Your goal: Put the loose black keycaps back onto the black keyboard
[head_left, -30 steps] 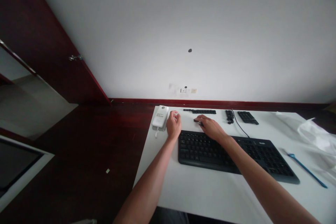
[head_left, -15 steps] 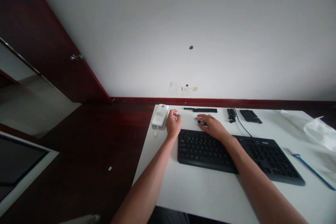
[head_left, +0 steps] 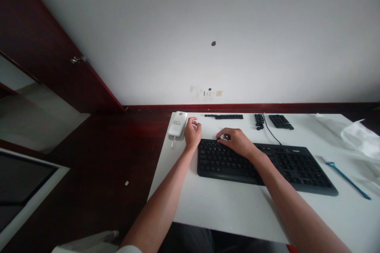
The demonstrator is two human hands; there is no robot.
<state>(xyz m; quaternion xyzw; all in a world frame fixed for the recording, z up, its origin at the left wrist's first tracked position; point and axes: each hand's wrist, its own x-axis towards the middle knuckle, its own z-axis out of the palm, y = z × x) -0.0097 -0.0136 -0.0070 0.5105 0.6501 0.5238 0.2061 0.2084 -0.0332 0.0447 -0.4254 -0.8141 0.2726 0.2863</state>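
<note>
The white table (head_left: 225, 209) carries a black keyboard (head_left: 285, 166) whose long axis runs left to right, slanting slightly nearer toward the right; bare table lies open in front of it. Its cable (head_left: 270, 132) leads back between loose keycap clusters (head_left: 281, 121), with a keycap row (head_left: 224, 116) along the far edge. A blue tool (head_left: 347, 180) lies right. The left hand (head_left: 192, 133), fingers loosely curled, holds nothing beside a white power bank (head_left: 177, 123). The right hand (head_left: 236, 142) pinches a small dark keycap (head_left: 226, 137) over the keyboard's upper-left rows.
</note>
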